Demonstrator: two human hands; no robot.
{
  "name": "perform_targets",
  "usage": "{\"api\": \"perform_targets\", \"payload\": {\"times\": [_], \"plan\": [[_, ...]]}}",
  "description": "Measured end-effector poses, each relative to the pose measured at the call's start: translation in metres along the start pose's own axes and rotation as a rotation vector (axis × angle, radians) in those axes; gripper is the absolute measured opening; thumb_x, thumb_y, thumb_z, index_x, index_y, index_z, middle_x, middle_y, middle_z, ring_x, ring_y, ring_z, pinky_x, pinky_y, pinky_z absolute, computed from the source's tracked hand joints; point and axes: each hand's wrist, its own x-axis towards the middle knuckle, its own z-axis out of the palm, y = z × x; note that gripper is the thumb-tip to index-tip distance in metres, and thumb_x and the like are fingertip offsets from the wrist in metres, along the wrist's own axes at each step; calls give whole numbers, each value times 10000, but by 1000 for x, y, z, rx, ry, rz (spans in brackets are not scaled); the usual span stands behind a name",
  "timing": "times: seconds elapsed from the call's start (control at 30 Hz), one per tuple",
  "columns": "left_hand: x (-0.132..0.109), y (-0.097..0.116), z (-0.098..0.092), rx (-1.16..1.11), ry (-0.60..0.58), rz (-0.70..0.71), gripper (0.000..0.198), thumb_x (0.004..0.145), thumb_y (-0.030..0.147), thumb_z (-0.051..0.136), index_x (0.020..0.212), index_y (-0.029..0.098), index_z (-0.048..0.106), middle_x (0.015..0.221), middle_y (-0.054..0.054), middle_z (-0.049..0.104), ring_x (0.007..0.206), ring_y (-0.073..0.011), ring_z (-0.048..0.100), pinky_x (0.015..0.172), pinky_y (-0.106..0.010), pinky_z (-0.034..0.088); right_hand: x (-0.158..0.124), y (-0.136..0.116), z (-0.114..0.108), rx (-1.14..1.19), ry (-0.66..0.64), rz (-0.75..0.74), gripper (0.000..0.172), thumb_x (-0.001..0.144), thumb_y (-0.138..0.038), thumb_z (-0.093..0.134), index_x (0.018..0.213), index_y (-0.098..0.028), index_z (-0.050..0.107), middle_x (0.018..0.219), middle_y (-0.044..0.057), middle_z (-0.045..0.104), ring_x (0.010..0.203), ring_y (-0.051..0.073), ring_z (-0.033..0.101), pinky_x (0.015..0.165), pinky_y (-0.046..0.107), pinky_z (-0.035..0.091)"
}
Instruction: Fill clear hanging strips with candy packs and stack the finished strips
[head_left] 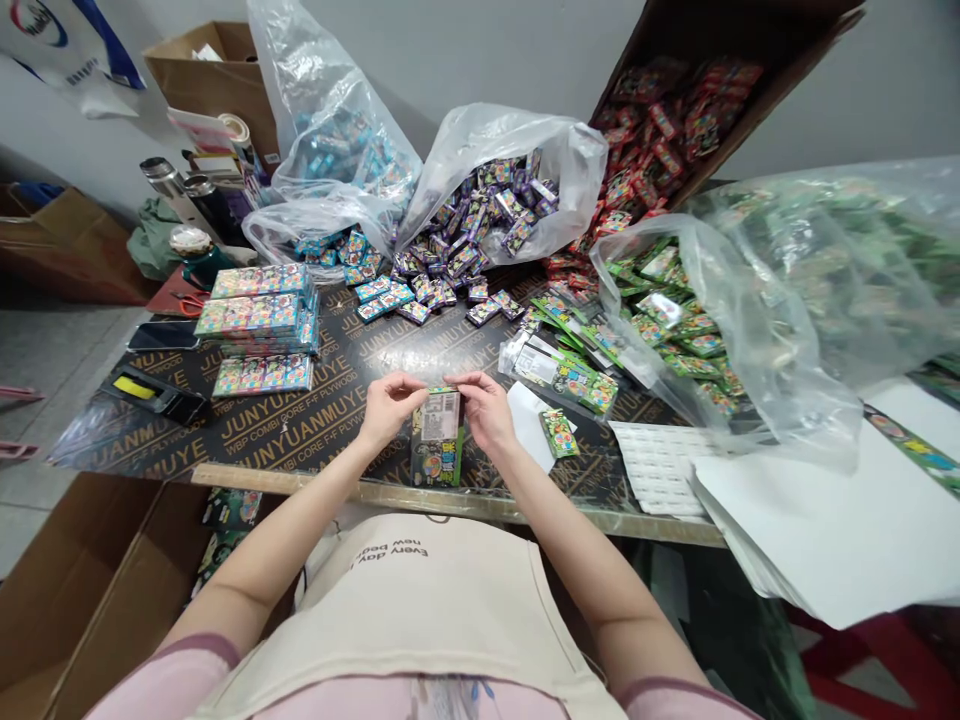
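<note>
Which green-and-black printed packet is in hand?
The printed packet at the front of the table, its far end held by the left hand and right hand. The similar flat packets lie farther right, touched by neither.

A cream apron, at 6 o'clock, bears small dark lettering, inverted, toward its 11 o'clock. The pale pink top ends in mauve-edged sleeves: left sleeve between 7 and 8 o'clock, right sleeve at 5.
</note>
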Motion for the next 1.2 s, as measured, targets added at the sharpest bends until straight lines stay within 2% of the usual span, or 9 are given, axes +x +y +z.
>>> {"api": "perform_targets", "payload": {"times": [0.23,0.37,0.57,0.77,0.87,0.97,1.03,1.1,1.2], "plan": [[21,5,-8,3,-156,-173,297,472,326,850,649,127,718,601,-33,677,555,-138,591,604,-274,478,-2,-7,-7,-158,35,-113,170,612,-327,793,707,-201,731,716,8,721,674,155,630,720,307,488],[28,10,-7,33,-199,-193,243,498,302,822,618,122,711,557,-27,655,514,-127,567,572,-269,471,4,-14,-8,-217,-20,-100,211,578,-341,819,690,-190,722,668,1,702,603,137,602,646,288,479],[19,18,-10,418,-284,177,124,672,266,704,627,151,698,668,-51,676,640,-154,601,599,-259,464,-1,-18,-12,-296,-69,-145,173,630,-352,788,672,-202,712,632,-4,684,572,139,587,598,281,471],[14,14,-8,601,-416,456,137,802,273,636,749,179,721,733,-53,656,690,-160,602,670,-284,464,-20,-9,-22,-440,-100,-344,171,773,-401,664,767,-243,726,887,36,734,885,222,665,851,384,501],[15,12,-6,681,-485,520,173,848,246,576,894,201,737,769,-44,622,701,-151,577,646,-266,437,-16,-11,-49,-585,-96,-401,227,809,-417,622,930,-250,717,1045,44,708,983,217,639,915,375,466],[14,13,-5,687,-498,540,174,853,261,572,846,193,733,760,-42,601,684,-146,561,630,-260,427,0,-17,-99,-919,206,-372,297,830,-366,579,1053,-195,676,1108,95,670,1003,221,599,901,365,435],[13,15,-3,660,-503,526,178,847,287,587,769,183,709,758,-44,603,693,-149,564,649,-265,437,13,-19,-135,-1213,376,-207,244,833,-322,545,950,-165,691,1034,121,678,1009,248,568,885,383,400],[11,16,-1,627,-498,508,194,847,298,589,723,178,679,762,-49,617,706,-156,571,673,-274,447,23,-16,-162,-1322,402,-92,200,806,-308,563,821,-157,694,895,120,689,948,273,568,843,405,376],[9,15,2,645,-479,490,171,859,269,565,778,176,684,752,-48,605,715,-163,562,681,-281,442,31,-4,-179,-1345,357,-18,148,728,-282,640,798,-158,683,767,74,678,830,251,577,784,384,344]]}}
